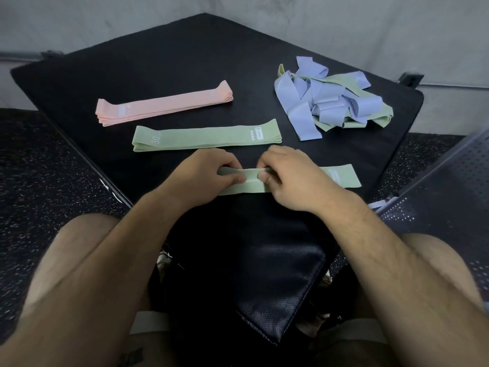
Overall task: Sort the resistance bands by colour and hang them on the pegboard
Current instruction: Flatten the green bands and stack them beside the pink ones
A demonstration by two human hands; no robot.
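A green resistance band (341, 176) lies flat across the near part of the black mat (185, 64). My left hand (203, 170) and my right hand (293, 178) pinch its upper edge side by side near its middle. Beyond my hands sits a flat stack of green bands (206, 136). A neat stack of pink bands (164, 104) lies farther back on the left. At the back right is a tangled heap of blue bands (317, 99) with green bands (381, 112) mixed in.
A grey perforated panel (449, 186) slants along the right edge. The mat's pointed near corner (277, 300) reaches between my knees. Speckled dark floor (39, 181) surrounds the mat, and a concrete wall (344, 22) stands behind it.
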